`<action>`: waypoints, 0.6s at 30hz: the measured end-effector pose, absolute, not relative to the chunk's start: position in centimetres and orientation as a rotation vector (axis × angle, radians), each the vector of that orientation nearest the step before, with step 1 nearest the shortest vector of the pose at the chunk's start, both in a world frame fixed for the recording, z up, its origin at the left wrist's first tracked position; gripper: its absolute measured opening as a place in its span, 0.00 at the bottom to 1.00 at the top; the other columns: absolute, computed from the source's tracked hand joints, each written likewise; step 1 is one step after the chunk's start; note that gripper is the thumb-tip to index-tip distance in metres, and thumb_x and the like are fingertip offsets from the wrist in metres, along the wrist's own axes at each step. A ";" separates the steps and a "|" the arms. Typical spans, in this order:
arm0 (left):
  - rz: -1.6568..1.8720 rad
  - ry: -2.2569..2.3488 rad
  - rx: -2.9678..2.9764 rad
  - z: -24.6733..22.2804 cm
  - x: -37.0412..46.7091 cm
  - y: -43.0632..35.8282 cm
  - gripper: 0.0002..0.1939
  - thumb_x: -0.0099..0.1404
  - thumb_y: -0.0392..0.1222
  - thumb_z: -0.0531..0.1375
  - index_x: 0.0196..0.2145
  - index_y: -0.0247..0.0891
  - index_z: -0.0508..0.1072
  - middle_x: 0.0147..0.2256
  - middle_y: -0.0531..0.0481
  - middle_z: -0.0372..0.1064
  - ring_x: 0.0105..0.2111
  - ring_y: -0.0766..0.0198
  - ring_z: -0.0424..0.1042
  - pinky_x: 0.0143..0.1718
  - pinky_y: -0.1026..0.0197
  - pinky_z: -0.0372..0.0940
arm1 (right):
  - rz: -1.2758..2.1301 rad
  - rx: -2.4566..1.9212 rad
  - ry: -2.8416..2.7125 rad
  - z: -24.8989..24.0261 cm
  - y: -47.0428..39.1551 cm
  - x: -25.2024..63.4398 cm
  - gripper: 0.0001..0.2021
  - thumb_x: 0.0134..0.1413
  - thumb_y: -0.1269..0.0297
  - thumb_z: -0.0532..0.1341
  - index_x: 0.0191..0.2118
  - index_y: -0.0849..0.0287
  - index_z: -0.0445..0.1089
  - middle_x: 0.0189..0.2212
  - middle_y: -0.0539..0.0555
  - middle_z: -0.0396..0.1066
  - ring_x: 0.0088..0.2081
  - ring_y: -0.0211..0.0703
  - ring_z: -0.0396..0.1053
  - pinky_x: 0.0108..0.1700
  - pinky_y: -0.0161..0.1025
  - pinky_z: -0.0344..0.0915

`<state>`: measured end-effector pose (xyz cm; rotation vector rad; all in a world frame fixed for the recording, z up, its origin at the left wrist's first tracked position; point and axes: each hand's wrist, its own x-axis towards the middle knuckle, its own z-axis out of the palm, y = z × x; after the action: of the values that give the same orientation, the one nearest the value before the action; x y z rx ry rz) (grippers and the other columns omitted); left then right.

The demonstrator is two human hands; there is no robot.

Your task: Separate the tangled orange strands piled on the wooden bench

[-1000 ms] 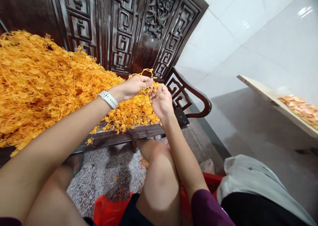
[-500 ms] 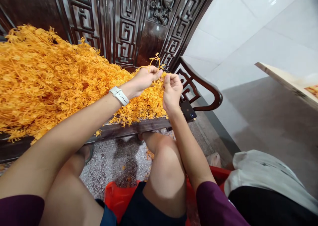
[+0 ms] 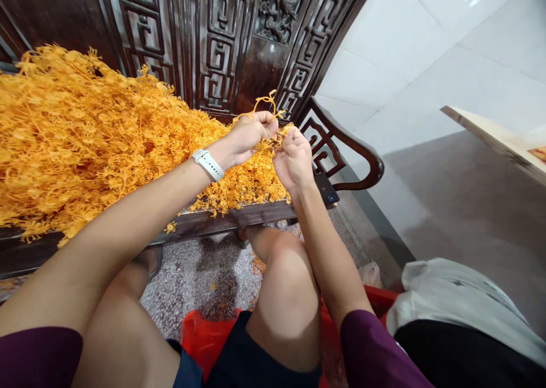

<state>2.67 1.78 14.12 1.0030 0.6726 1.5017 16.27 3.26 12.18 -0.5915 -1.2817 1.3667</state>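
Observation:
My left hand [image 3: 249, 136], with a white watch [image 3: 207, 165] at the wrist, pinches a thin orange branched plastic stem [image 3: 265, 99]. The stem loops up above the fingers. Close beside it on the right, my right hand [image 3: 294, 159] is closed, thumb against fingers, on a small orange sprig [image 3: 285, 130] at the fingertips. The exact join between the two pieces is too small to make out. Under and left of both hands spreads a big heap of orange plastic sprigs [image 3: 106, 143], lying on a dark wooden bench [image 3: 222, 223].
A carved bench back [image 3: 260, 72] rises behind the heap, with a curved armrest [image 3: 369, 174] at right. A black phone [image 3: 326, 189] lies by the armrest. Red plastic [image 3: 205, 334] shows below my legs. A light cloth bundle [image 3: 460, 291] and a wooden board edge [image 3: 490, 137] are at right.
My right hand has moved slightly left, closer to my left hand, and its fingers have curled in more. My left hand still holds the stem.

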 end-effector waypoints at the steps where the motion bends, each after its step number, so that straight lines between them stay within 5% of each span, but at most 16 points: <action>1: 1.498 0.667 0.979 14.2 2.6 1.8 0.16 0.63 0.19 0.56 0.24 0.36 0.66 0.24 0.56 0.62 0.25 0.72 0.61 0.33 0.65 0.58 | 1.383 -0.578 -1.261 12.3 3.3 16.3 0.14 0.63 0.57 0.71 0.33 0.52 0.66 0.30 0.48 0.62 0.33 0.40 0.59 0.41 0.37 0.67; 6: 1.523 0.675 0.927 14.8 1.2 2.1 0.15 0.71 0.28 0.59 0.27 0.38 0.65 0.26 0.55 0.62 0.24 0.71 0.62 0.35 0.63 0.62 | 1.499 -0.431 -1.213 13.2 2.1 16.6 0.13 0.61 0.60 0.73 0.34 0.52 0.67 0.30 0.48 0.60 0.31 0.38 0.57 0.41 0.38 0.68; 12: 1.607 0.849 0.976 14.5 -1.3 3.4 0.05 0.70 0.37 0.67 0.35 0.37 0.75 0.36 0.51 0.72 0.40 0.61 0.74 0.49 0.53 0.70 | 1.639 -0.266 -1.389 13.9 1.1 17.5 0.19 0.47 0.56 0.82 0.34 0.53 0.72 0.29 0.47 0.63 0.28 0.35 0.58 0.31 0.35 0.67; 16: 1.606 0.924 0.953 14.0 -2.6 3.7 0.05 0.67 0.36 0.70 0.38 0.37 0.78 0.41 0.48 0.76 0.48 0.58 0.75 0.51 0.53 0.70 | 1.645 -0.488 -0.951 13.1 3.5 18.5 0.05 0.68 0.61 0.66 0.40 0.54 0.72 0.39 0.52 0.73 0.39 0.37 0.72 0.42 0.34 0.77; 18: 1.582 0.936 0.946 13.8 -2.8 3.6 0.05 0.67 0.38 0.71 0.39 0.37 0.79 0.41 0.47 0.78 0.49 0.57 0.76 0.50 0.54 0.70 | 1.682 -0.714 -0.697 12.2 4.9 18.8 0.07 0.73 0.64 0.58 0.42 0.57 0.72 0.42 0.56 0.74 0.43 0.38 0.75 0.46 0.34 0.78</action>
<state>-2.83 3.57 13.81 0.9461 0.9359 1.5818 18.85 4.94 12.23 -0.7141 -0.6971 1.6823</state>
